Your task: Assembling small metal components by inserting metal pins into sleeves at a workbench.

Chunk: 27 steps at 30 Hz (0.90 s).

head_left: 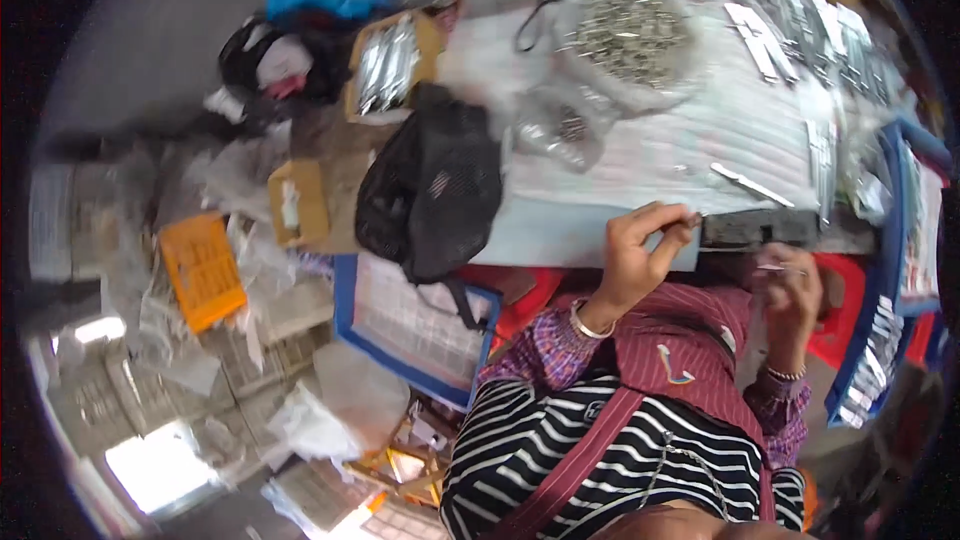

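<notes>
Over the near edge of the work table, my left hand (640,255) pinches a tiny dark piece between thumb and fingertips; its kind is too small to make out. My right hand (792,288) is lower and to the right, its fingers bent and smeared by motion, so any held thing cannot be told. Between and just beyond the hands lies a dark metal block (760,228) at the table edge. A slim silver metal strip (752,184) rests behind it on the pale padded sheet (660,155).
A clear bag of small metal parts (635,38) and a smaller clear bag (567,127) lie farther back. Metal strips (765,40) cover the far right. At left are a black mesh bag (435,190) and a carton of strips (390,65). A blue crate (870,360) stands right.
</notes>
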Each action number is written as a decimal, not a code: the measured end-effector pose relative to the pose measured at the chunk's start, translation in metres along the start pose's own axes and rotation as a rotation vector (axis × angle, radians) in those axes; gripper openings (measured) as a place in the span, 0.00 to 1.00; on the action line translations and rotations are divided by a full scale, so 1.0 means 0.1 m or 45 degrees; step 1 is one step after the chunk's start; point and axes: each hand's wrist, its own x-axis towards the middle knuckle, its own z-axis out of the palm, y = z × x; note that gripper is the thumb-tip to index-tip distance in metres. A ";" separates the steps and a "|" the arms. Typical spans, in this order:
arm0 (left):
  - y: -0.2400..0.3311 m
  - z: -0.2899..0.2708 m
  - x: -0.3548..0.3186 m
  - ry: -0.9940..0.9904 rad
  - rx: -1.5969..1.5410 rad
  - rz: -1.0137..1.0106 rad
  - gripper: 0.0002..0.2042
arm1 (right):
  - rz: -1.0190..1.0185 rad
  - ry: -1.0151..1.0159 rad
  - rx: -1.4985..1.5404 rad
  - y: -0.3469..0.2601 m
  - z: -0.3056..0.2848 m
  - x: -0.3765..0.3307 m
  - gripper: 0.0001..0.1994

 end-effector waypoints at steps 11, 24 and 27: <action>-0.06 0.15 -0.14 -0.024 -0.361 -0.362 0.07 | 0.616 -0.293 0.464 0.15 0.18 0.02 0.12; -0.11 0.32 -0.19 -0.084 -0.233 -0.441 0.08 | 0.333 -0.012 -0.019 0.12 0.04 -0.08 0.06; -0.10 0.33 -0.19 -0.129 -0.252 -0.453 0.06 | -0.130 -0.120 -0.269 0.17 -0.01 -0.08 0.07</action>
